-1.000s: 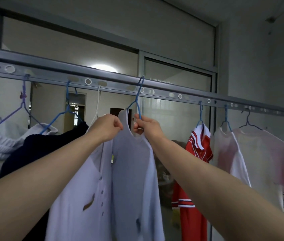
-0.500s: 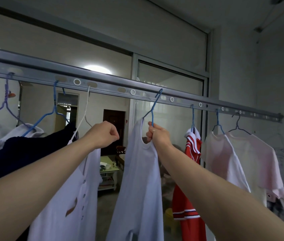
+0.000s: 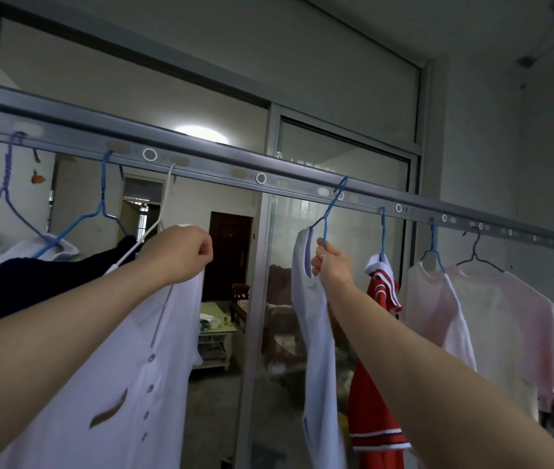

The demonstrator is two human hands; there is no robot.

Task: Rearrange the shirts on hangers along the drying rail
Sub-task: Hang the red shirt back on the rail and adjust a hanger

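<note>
Along the long grey metal drying rail [image 3: 201, 160], the spacing has just changed. The pale white sleeveless shirt [image 3: 316, 333] on its thin blue wire hanger [image 3: 332, 204] hung tight against the white buttoned shirt [image 3: 126, 384] a second ago. Now it sits further right, its hook slanted on the rail, near the red shirt with white trim [image 3: 375, 401], and a wide gap shows the room between the two pale shirts.

The right hand [image 3: 331, 264] is closed around the neck of the blue hanger just above the collar. The left hand [image 3: 181, 253] is a tight fist bunching the shoulder of the buttoned shirt, below its white hanger [image 3: 164, 204]. This looks like one shirt being slid away while its neighbour is held back, so the respacing is under way, with the left-hand cluster by the dark navy garment [image 3: 32, 282] still crowded.

The rail is a flat, punched strip with ringed holes. The hangers are slim bent wire. The shirts are light, limp cloth that drapes and creases, and the buttoned one has a row of small round buttons and a slit pocket.
</note>
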